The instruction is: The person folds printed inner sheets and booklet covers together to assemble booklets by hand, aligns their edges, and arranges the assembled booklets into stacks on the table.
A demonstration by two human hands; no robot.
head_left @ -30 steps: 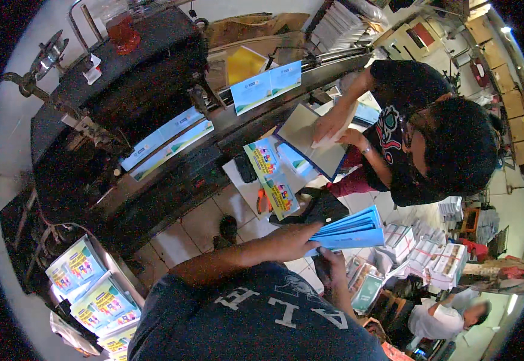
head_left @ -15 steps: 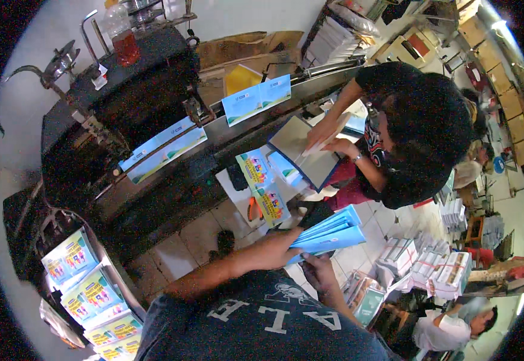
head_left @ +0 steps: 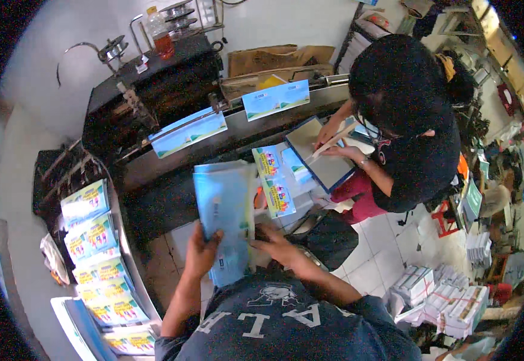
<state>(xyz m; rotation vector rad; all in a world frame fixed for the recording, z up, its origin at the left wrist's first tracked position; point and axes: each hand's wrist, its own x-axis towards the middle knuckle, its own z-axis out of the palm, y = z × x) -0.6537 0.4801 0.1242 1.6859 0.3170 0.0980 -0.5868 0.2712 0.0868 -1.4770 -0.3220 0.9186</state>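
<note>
A stack of light-blue printed booklets [head_left: 221,198] stands upright before my chest, slightly blurred. My left hand [head_left: 203,251] grips its lower left part, thumb across the blue face. At the opposite edge my right hand [head_left: 277,248] has its fingers closed on the stack's side; some fingertips are hidden. Beyond it, yellow and blue printed sheets [head_left: 268,165] lie by the co-worker. Two open blue covers, one left [head_left: 193,133] and one right [head_left: 275,99], rest along the long dark machine [head_left: 153,84].
A co-worker [head_left: 415,126] bends over a board [head_left: 316,150] at the right, both hands on it. Yellow-and-blue booklets [head_left: 96,234] fill a rack at my left. Tied paper bundles [head_left: 439,295] sit on the tiled floor at lower right. A bottle of red liquid [head_left: 161,36] tops the machine.
The booklets have swung from my right to the front left and turned from fanned and level to upright. Both hands moved left with them. My view has shifted.
</note>
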